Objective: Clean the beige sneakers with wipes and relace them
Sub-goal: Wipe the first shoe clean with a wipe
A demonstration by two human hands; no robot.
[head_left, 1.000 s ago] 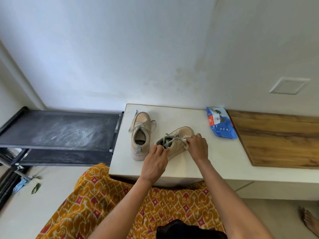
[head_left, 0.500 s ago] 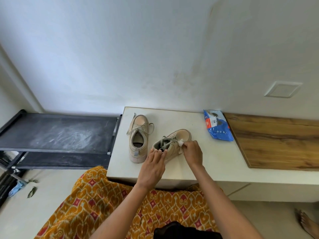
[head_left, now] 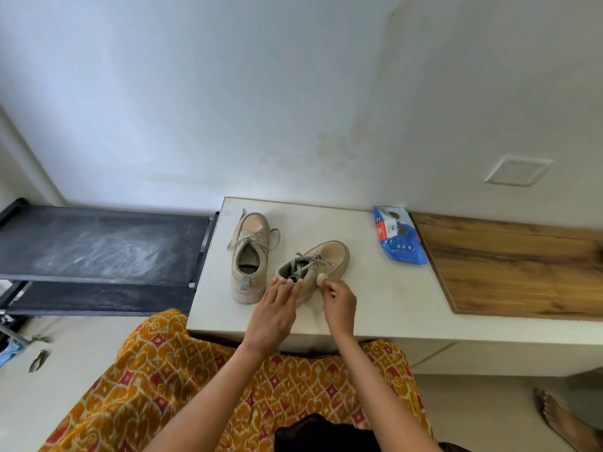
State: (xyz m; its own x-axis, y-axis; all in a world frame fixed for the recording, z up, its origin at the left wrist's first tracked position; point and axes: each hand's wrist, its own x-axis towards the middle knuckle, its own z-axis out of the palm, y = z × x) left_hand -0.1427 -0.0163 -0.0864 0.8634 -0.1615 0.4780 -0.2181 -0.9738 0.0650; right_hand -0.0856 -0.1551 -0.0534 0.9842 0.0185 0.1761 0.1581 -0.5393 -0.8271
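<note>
Two beige sneakers stand on a white counter [head_left: 375, 298]. The left sneaker [head_left: 249, 256] points away from me with loose laces. The right sneaker [head_left: 315, 265] lies angled toward the right. My left hand [head_left: 277, 309] rests on this sneaker's heel, fingers over the collar. My right hand [head_left: 339, 300] pinches a small white wipe [head_left: 320, 280] against the sneaker's near side, just below the laces. A blue pack of wipes [head_left: 399, 238] lies at the back of the counter, to the right of the sneakers.
A wooden board [head_left: 515, 265] covers the counter's right part. A dark dusty shelf rack [head_left: 98, 249] stands left of the counter. An orange patterned garment [head_left: 202, 393] fills the foreground. A bare foot [head_left: 561, 415] shows on the floor at lower right.
My right hand has slid back along the right sneaker's side from near the laces toward the heel, with the wipe now showing. My left hand stays on the heel.
</note>
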